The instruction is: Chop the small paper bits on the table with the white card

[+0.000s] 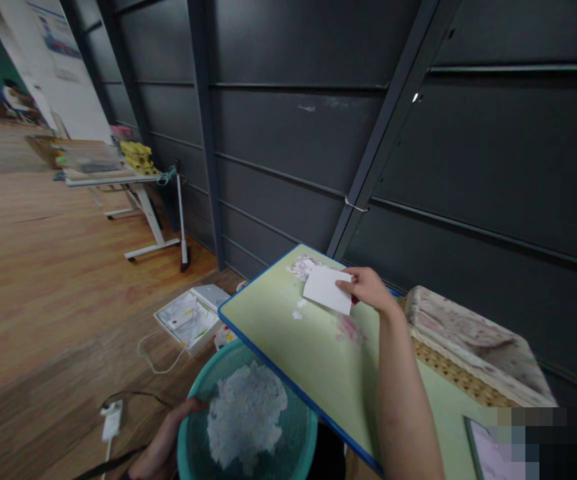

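Observation:
My right hand (367, 288) pinches a white sheet of paper or card (324, 288) by its right edge, over a light green table (268, 313) with a blue rim. Small white bits (298, 308) lie on the tabletop beside the sheet, near printed pink flowers. At the lower left my left hand (171, 430) grips the rim of a teal plastic basket (301, 437). Inside the basket is a heap of white paper scraps (246, 417). The basket is just below the table's front edge.
A woven basket with a cloth lining (468, 340) stands at the table's right. An open white box (188, 317) and a power strip (112, 420) with cables lie on the floor. A loaded white-legged table (118, 179) stands behind, along the dark metal wall (288, 127).

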Demonstrator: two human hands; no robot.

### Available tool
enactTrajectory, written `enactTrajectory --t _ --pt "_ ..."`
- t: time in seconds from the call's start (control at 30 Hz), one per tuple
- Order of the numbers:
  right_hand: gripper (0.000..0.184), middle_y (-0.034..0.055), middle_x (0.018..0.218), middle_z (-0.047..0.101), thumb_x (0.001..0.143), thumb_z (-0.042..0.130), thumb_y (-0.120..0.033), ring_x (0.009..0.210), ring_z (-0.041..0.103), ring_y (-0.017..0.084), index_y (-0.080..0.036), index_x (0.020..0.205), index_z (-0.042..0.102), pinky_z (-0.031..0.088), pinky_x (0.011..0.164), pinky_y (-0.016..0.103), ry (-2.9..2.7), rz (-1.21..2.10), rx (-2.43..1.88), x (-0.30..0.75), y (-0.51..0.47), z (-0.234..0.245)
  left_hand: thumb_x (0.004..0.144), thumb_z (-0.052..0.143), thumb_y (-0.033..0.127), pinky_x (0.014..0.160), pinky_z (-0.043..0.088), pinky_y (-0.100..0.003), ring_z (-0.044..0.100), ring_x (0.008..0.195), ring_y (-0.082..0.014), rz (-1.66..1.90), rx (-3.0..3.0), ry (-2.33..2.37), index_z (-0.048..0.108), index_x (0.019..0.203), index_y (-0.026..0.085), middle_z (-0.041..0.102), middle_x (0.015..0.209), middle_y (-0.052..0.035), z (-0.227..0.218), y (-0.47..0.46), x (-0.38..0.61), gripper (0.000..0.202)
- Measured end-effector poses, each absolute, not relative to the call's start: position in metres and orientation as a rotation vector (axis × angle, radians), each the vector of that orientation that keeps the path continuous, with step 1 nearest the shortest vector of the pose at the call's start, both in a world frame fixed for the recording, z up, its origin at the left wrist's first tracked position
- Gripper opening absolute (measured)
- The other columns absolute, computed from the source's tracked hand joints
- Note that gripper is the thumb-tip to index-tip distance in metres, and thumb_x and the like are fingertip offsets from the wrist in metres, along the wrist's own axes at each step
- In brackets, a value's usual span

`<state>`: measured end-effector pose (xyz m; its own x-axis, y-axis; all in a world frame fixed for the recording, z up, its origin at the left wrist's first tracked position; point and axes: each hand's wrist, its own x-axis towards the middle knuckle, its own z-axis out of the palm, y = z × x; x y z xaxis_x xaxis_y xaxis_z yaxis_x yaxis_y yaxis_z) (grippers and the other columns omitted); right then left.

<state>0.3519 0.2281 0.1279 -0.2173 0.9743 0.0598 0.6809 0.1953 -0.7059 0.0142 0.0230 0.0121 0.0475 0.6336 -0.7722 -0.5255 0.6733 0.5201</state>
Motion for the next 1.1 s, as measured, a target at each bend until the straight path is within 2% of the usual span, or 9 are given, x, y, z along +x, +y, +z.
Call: enactTrajectory --t 0.2,0.33,0.43,0.6,0.77,1.1 --pt "0.024 0.0006 0.048 0.057 0.067 0.053 -0.024 0.04 0.052 0.011 -0.011 0.083 0.065 0.036 0.042 0.02 -2.078 0.653 -1.622 0.348 0.227 0.129 0.065 0.061 0.019 0.052 0.051 -0.03 0.062 0.046 -0.0189 0.898 0.111 1.257 0.061 0.06 0.016 0.069 0.051 -0.0052 0.01 0.024 0.013 0.006" --pt "0.019 -0.0002 0.046 0.054 0.066 0.053 -0.024 0.04 0.051 0.011 -0.011 0.075 0.063 0.035 0.038 0.019 -2.12 0.818 -1.582 0.343 0.226 0.129 0.065 0.061 0.018 0.05 0.05 -0.028 0.061 0.044 -0.0174 0.884 0.125 1.272 0.061 0.057 0.015 0.068 0.05 -0.0053 0.011 0.024 0.013 0.008" --pt "0.02 -0.0008 0.047 0.055 0.066 0.054 -0.025 0.04 0.051 0.011 -0.011 0.077 0.063 0.037 0.039 0.019 -2.099 0.956 -1.541 0.344 0.225 0.129 0.066 0.06 0.019 0.051 0.05 -0.028 0.061 0.045 -0.0175 0.895 0.127 1.276 0.06 0.056 0.014 0.069 0.051 -0.0072 0.011 0.024 0.013 0.01" --pt "0.019 -0.001 0.047 0.054 0.065 0.056 -0.025 0.039 0.05 0.011 -0.01 0.076 0.062 0.038 0.037 0.019 -2.096 1.001 -1.503 0.342 0.225 0.129 0.065 0.062 0.019 0.051 0.05 -0.027 0.061 0.045 -0.0168 0.914 0.124 1.277 0.062 0.058 0.014 0.069 0.051 -0.0062 0.011 0.024 0.011 0.009" --pt "0.027 -0.0005 0.051 0.058 0.065 0.058 -0.029 0.043 0.053 0.011 -0.01 0.083 0.064 0.042 0.04 0.02 -2.05 1.125 -1.424 0.342 0.224 0.131 0.066 0.061 0.02 0.049 0.048 -0.026 0.06 0.043 -0.0163 0.91 0.128 1.273 0.063 0.055 0.012 0.069 0.05 -0.0079 0.013 0.023 0.011 0.013" --pt "0.024 -0.0016 0.052 0.056 0.065 0.059 -0.033 0.043 0.05 0.01 -0.012 0.076 0.062 0.039 0.039 0.019 -2.099 1.099 -1.431 0.325 0.216 0.135 0.068 0.061 0.023 0.058 0.05 -0.029 0.064 0.051 -0.0185 0.893 0.18 1.154 0.065 0.063 0.012 0.073 0.058 -0.0075 -0.014 0.023 -0.005 0.013"
